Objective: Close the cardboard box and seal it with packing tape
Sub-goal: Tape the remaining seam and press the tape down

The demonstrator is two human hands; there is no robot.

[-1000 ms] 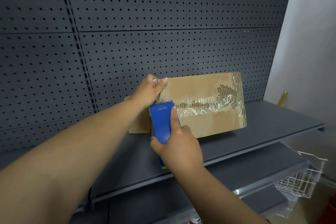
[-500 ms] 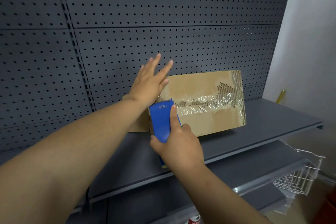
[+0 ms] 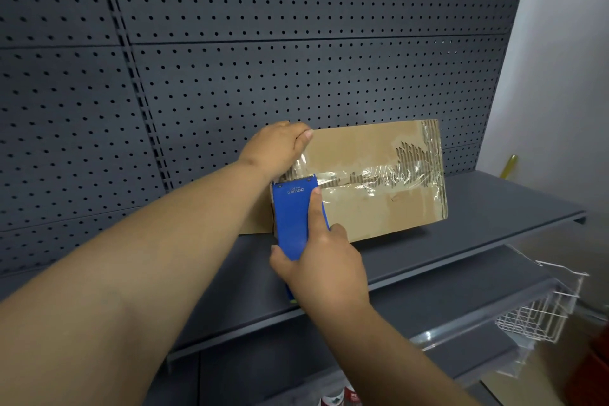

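Head view: left hand (image 3: 278, 145) hides cardboard box (image 3: 372, 208) corner; fingers unseen.

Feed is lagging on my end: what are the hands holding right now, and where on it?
Right hand grips the blue tape dispenser by its lower body. Left hand curls over the cardboard box at its top left corner.

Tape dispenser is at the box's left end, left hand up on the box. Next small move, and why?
Probably draw the blue tape dispenser, held by the right hand, rightward along the cardboard box. The left hand grips the box's upper left corner, steadying it, and the old tape over the middle looks crinkled and torn.
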